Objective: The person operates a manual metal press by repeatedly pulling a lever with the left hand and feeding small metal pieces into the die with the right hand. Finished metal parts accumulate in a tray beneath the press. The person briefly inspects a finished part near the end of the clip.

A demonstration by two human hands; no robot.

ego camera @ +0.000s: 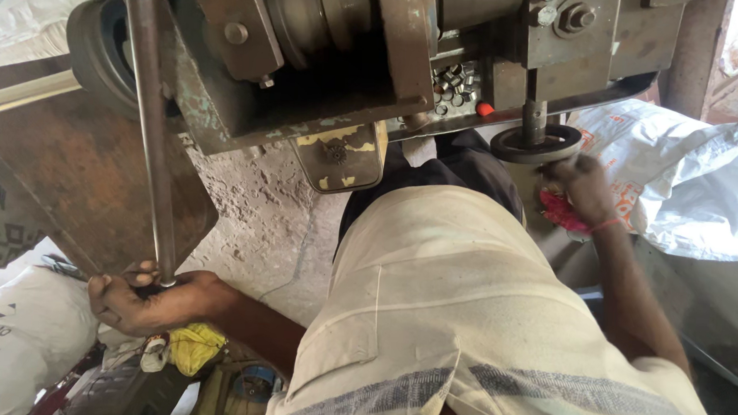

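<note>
Far left: white woven plastic sacks slumped on the floor, a crumpled yellow cloth beside them, low and clear of the lever's swing as far as I can judge.

Left hand: clenched around the bottom end of the long grey steel lever rod. The rod rises steeply from the fist to the machine's upper left. Gripping at the very end would give the most leverage, which I take to be the reason for the low hold.

Centre: worn grey-green cast-metal press machine overhangs the lap; a small open tray of short silvery metal cylinders sits on its body, near the tool post, likely so pieces are within reach.

Right of centre: dark round metal die plate under a vertical steel spindle, just above the right hand.

Right hand: knuckles toward me, directly below the plate's edge, against something pink. Whether the fingers are closed on it, I cannot tell.

Far right: large white plastic sack with orange print, lying beside the forearm.
</note>
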